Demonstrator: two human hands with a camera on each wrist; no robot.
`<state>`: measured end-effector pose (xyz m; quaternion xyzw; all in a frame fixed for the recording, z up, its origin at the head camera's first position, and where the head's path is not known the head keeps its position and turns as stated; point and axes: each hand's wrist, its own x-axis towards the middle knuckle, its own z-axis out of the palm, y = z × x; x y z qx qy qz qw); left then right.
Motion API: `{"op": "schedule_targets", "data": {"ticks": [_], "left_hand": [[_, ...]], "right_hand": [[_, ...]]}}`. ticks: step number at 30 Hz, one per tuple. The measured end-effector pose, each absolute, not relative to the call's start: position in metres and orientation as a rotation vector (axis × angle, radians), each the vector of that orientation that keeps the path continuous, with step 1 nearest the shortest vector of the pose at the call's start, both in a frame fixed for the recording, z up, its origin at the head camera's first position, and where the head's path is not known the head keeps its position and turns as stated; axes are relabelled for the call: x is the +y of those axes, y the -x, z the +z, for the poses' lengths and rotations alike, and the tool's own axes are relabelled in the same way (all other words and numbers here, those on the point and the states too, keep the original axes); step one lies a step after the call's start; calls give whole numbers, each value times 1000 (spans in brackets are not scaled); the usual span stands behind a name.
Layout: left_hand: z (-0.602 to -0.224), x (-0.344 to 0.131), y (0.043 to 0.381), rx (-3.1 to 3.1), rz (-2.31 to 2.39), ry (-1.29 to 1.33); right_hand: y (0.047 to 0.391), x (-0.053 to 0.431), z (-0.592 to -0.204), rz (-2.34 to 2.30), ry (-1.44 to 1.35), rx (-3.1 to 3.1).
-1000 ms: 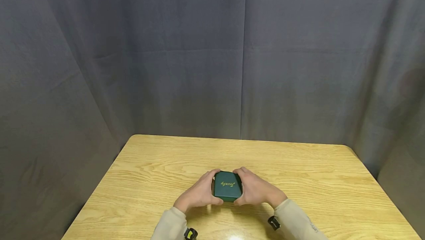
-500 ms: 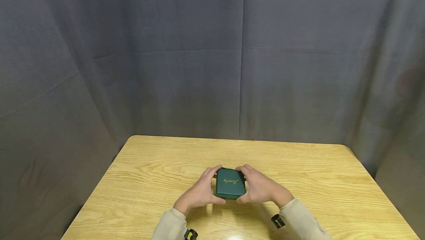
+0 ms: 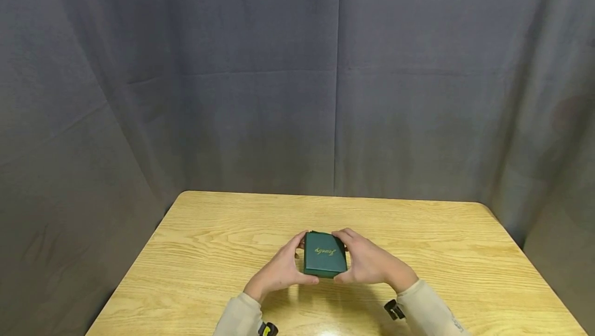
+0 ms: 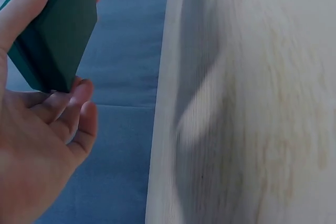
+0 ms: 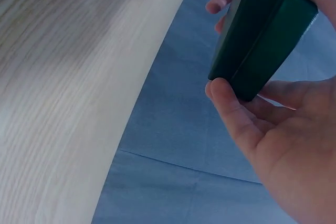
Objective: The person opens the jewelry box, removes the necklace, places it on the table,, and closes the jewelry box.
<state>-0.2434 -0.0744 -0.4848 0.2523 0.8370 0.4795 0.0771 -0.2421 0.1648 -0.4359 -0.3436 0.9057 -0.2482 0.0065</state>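
Observation:
A small dark green jewelry box (image 3: 325,254), with gold script on its lid, is held between both hands above the table. My left hand (image 3: 280,268) grips its left side, thumb at the near edge and fingers round the far corner. On the opposite side my right hand (image 3: 372,262) pinches the box the same way. In the left wrist view the green box (image 4: 65,30) stands off the tabletop, with the fingertips under its lower corner. The right wrist view shows a seam along the side of the box (image 5: 262,40). Its lid is down.
The light wood table (image 3: 223,227) reaches out on all sides beneath the hands. Grey curtains (image 3: 260,119) hang behind its far edge and at both sides. A dark strap with a clip (image 3: 394,309) sits at the right wrist, another wrist clip (image 3: 268,329) at the left.
Both hands have shifted slightly right and away from the body with the box, raising it a little. The grip on it looks the same.

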Motion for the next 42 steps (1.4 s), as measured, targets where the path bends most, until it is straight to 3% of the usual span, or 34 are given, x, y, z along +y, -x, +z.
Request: {"op": "schedule_targets", "data": {"ticks": [42], "left_hand": [[-485, -71, 244, 2520, 1421, -765]], "right_hand": [[238, 170, -432, -669, 1061, 2875]]}}
